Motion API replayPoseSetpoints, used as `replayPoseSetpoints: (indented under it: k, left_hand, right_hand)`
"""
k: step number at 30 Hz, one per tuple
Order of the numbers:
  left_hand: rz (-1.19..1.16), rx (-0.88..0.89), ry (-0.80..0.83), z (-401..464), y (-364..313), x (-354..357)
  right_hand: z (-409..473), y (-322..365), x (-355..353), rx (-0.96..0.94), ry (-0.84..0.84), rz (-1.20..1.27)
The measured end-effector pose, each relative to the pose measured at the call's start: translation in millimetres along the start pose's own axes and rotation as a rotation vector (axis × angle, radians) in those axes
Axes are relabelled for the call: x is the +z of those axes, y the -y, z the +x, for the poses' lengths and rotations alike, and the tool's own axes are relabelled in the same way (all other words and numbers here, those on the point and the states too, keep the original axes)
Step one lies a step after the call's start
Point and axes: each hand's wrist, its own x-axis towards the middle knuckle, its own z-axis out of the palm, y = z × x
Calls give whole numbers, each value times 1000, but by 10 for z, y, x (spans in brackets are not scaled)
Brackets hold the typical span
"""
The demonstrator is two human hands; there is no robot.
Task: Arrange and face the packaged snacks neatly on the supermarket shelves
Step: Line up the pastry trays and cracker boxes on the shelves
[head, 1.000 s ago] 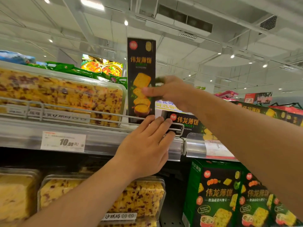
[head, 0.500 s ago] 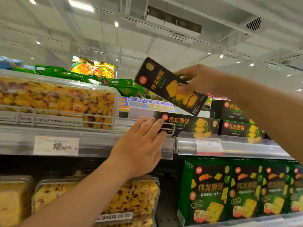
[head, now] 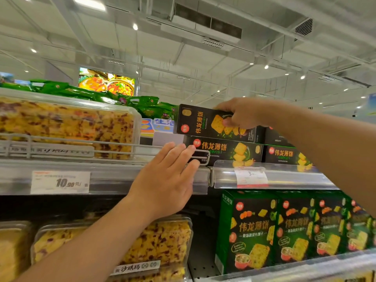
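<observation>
Two shelves point(head: 114, 178) under a white ceiling point(head: 183, 58). Right hand point(head: 242, 113) fingers grip a black cracker box point(head: 201, 123), lying sideways atop stacked boxes point(head: 227, 150); left hand point(head: 166, 180) rests flat, fingers straight, on the shelf rail.

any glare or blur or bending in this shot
Head view: ceiling lights blow out to white; the clear price strip shows glare; shelf lines bow from the wide lens; the green boxes at lower right smear, while the black box in the right hand stays readable.

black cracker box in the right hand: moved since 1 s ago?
Yes. The black cracker box went from upright to flat, down onto the box lying on the shelf, gripped by the right hand.
</observation>
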Motion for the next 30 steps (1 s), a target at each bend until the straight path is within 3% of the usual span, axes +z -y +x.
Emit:
replayPoseSetpoints:
  k: [12, 22, 26, 30]
  left_hand:
    - [-63, -60, -40, 32, -61, -26]
    - [-114, -262, -72, 263, -198, -62]
    - [-166, -325, -98, 313, -217, -97]
    - [-119, -409, -78, 351, -300, -58]
  right_hand:
    - [-14, -163, 33, 32, -12, -14]
    - [-130, -140, 114, 43, -51, 47]
    - [-338, -262, 168, -23, -213, 151]
    - [-801, -738, 456, -104, -368, 16]
